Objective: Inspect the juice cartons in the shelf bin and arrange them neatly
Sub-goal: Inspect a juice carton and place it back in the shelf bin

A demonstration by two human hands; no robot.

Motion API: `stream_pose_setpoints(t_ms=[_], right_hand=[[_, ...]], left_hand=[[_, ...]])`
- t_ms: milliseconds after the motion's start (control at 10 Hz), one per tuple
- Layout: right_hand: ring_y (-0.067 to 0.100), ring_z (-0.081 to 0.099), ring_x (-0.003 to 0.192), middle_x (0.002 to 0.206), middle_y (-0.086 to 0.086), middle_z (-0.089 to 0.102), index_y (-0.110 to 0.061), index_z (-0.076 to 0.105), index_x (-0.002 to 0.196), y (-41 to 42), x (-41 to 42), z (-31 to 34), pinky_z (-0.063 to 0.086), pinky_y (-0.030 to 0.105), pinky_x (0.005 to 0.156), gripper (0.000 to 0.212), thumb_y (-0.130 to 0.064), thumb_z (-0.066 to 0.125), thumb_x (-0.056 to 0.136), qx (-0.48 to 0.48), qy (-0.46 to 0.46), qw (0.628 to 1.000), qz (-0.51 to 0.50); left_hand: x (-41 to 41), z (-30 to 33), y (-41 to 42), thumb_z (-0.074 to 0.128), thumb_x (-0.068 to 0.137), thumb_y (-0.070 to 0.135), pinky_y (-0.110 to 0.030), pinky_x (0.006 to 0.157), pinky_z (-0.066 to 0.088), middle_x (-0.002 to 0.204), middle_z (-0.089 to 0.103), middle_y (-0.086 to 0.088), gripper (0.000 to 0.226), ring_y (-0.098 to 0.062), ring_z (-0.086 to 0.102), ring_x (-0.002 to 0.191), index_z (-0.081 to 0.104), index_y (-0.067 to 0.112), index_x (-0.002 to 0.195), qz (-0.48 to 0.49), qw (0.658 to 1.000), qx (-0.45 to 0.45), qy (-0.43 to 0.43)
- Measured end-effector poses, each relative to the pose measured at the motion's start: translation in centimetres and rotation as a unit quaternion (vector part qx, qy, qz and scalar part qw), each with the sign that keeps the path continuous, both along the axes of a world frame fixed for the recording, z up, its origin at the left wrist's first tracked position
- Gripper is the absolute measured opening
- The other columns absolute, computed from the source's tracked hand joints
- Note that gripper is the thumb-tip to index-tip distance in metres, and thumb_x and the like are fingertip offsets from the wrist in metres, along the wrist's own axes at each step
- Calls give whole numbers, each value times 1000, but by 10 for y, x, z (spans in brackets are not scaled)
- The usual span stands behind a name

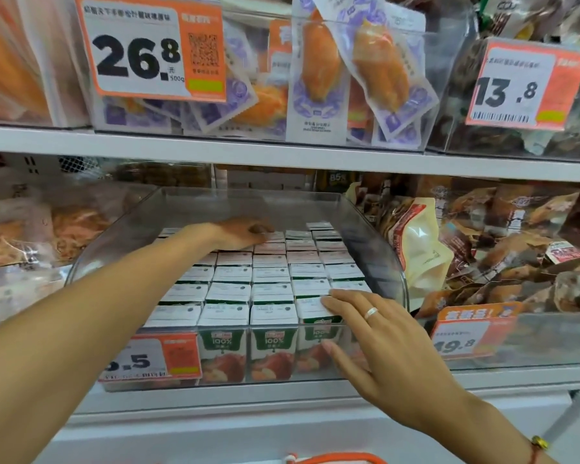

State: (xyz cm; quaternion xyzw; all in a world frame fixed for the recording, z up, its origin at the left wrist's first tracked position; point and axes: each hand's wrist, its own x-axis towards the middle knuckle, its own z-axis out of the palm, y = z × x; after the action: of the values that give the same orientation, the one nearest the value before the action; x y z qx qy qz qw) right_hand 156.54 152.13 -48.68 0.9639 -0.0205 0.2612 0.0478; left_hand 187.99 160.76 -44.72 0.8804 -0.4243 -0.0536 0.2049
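We reach into the clear shelf bin point(375, 229) with both hands; the juice cartons point(271, 289) stand upright inside it in tight rows, white tops up, filling it from the front wall back toward the rear, where a strip of the bin's floor shows behind the last row. Our left hand point(243, 233) lies far back near the rear left of the bin, palm down on the carton tops; its fingers point toward the right and look fairly flat, though whether they curl round a carton we cannot tell. Our right hand point(379, 333) rests at the front right corner of the bin, fingers straight and spread over the tops of the nearest cartons, gripping nothing, thumb hanging down in front of the bin's front wall; a ring point(370, 312) sits on one finger. Through the front wall we see green and red carton faces marked 100%; an orange price tag point(154, 358) hangs at the front left corner. Snack bags point(482, 242) fill the neighbouring bin by the right edge; vacuum packs point(322, 61) stand on the shelf above.
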Motion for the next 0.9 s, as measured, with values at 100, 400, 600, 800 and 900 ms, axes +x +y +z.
stream_pose_setpoints(t_ms=[100, 400, 600, 800, 900], right_hand=[[13, 57, 117, 129, -6, 60, -20, 57, 130, 0, 1, -1, 48, 29, 94, 49, -50, 40, 95, 2, -5, 1000, 2], [14, 57, 120, 132, -5, 59, -19, 53, 134, 0, -4, 6, 46, 27, 98, 47, -44, 52, 94, -14, 14, 1000, 9], [28, 60, 118, 127, 6, 64, -13, 64, 121, -11, -27, 10, 47, 41, 100, 49, -20, 80, 75, -62, -43, 997, -19], [35, 61, 117, 127, 15, 64, -6, 69, 115, -24, -39, 3, 48, 47, 99, 49, -9, 84, 68, -106, -85, 990, -23], [33, 58, 121, 132, 13, 61, -8, 68, 119, -35, -43, 0, 44, 43, 102, 51, -8, 83, 70, -105, -104, 988, -34]], left_hand=[[8, -7, -7, 48, 102, 22, -19, 92, 29, 149, 44, -8, 42, -26, 41, 135, 46, 19, 143, -7, 1000, 19, 8], [-35, 13, 3, 40, 104, 26, -34, 112, 34, 157, 33, -3, 46, -26, 37, 139, 35, 26, 149, 14, 995, 77, -55], [-122, 28, 31, 60, 95, 32, -40, 98, 47, 129, 63, 7, 24, -13, 60, 113, 65, 32, 119, -69, 983, -100, -138], [-167, 29, 51, 61, 91, 48, -36, 82, 54, 109, 70, 11, 29, -6, 64, 93, 70, 28, 111, -170, 979, 33, -108], [-168, 33, 49, 64, 89, 50, -38, 85, 54, 115, 69, 6, 39, -13, 64, 98, 67, 24, 118, -173, 975, 77, -114]])
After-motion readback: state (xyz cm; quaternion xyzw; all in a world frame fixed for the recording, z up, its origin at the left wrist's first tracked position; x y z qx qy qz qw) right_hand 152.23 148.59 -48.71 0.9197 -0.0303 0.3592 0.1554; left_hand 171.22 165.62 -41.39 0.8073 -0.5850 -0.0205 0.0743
